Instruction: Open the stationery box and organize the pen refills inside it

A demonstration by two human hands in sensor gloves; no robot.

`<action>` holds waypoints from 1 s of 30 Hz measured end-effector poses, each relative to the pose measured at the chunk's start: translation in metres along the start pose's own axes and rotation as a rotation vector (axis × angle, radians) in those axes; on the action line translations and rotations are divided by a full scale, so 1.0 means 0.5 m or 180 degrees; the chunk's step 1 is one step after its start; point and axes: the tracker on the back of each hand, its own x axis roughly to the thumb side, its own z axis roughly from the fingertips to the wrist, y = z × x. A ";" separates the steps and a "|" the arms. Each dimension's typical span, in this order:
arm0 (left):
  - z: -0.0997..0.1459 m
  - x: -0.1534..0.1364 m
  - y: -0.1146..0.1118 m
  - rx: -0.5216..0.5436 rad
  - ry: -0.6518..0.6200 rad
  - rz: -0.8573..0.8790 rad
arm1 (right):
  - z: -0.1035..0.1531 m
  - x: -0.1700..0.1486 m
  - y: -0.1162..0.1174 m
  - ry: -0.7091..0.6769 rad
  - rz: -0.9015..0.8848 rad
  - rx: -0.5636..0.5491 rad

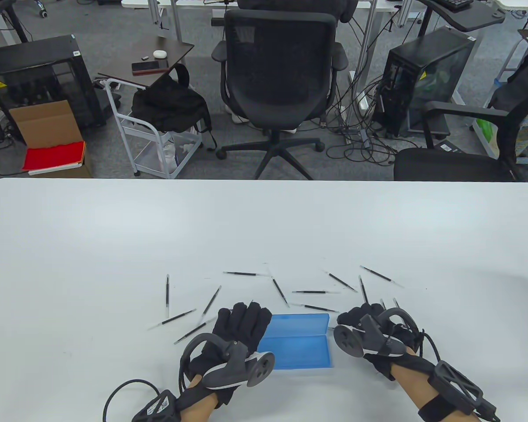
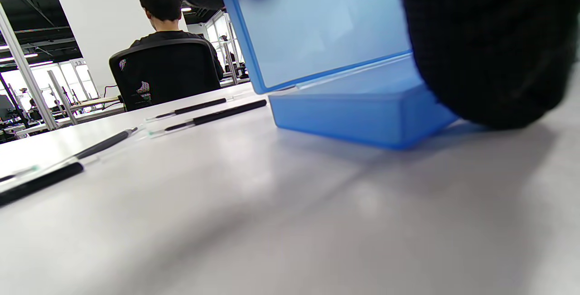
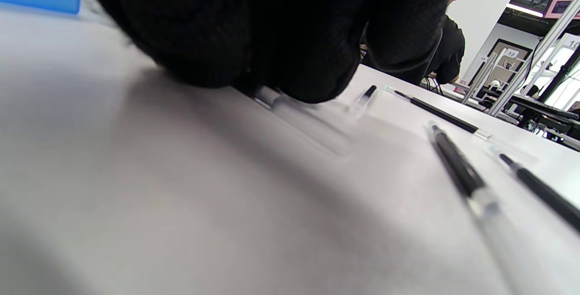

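Stationery box (image 1: 300, 346), blue and translucent, lies opened out flat near the front edge of the worktop (image 1: 114, 228), roughly midway between its left and right edges; both halves show, joined along a middle hinge line. In the left wrist view the lid half stands tilted up behind the shallow base.

Left hand (image 1: 235, 336) sits at the box's left end. Its grip is on the box: gloved fingers (image 2: 476, 45) press the end of the base while other fingertips reach over the lid's top edge.

Right hand (image 1: 369, 329) rests on the worktop just beside the box's right end, fingers curled down. In the right wrist view they bunch over a clear-tipped pen refill (image 3: 272, 100) lying under them, but whether that grip actually pinches it I cannot tell.

Pen refills (image 1: 317, 292) are scattered in a loose arc beyond the box, toward the worktop's middle, some lying singly to the left of the left hand and others beyond the right hand. None can be seen inside the box.
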 end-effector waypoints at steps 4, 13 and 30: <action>0.000 0.000 0.000 0.0003 -0.0002 0.0001 | -0.001 -0.004 0.002 0.0018 -0.0049 -0.0026; 0.000 -0.001 -0.001 -0.0009 -0.0013 0.0040 | 0.028 -0.025 -0.049 0.0214 -0.0274 -0.0459; -0.001 -0.001 -0.001 -0.0012 -0.0011 0.0031 | 0.079 0.166 -0.152 -0.0480 0.0004 -0.0907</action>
